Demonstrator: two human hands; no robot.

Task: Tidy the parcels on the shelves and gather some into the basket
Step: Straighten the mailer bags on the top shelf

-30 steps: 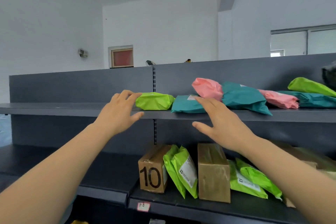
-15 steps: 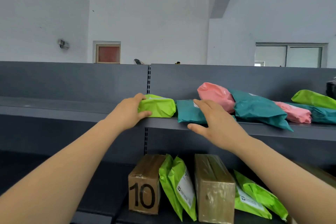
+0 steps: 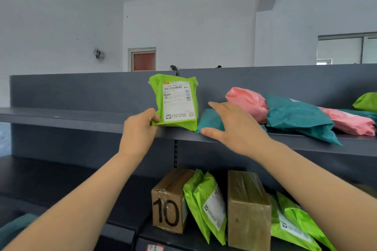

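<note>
two bare arms show at the near edge, one at the left and one at the right. the left forearm (image 3: pixel 81 199) is uncovered along its whole visible length, broad near the camera and tapering to a slim wrist. the right forearm (image 3: pixel 318 187) is bare in the same way down to its wrist. the left grip (image 3: pixel 140 132) is a bare hand with smooth knuckles. the right grip (image 3: pixel 240 128) is a bare hand too, its nails too blurred to make out. under the left forearm, at the near left corner, a teal patch (image 3: pixel 16 228) shows; whether it is clothing cannot be told.
</note>
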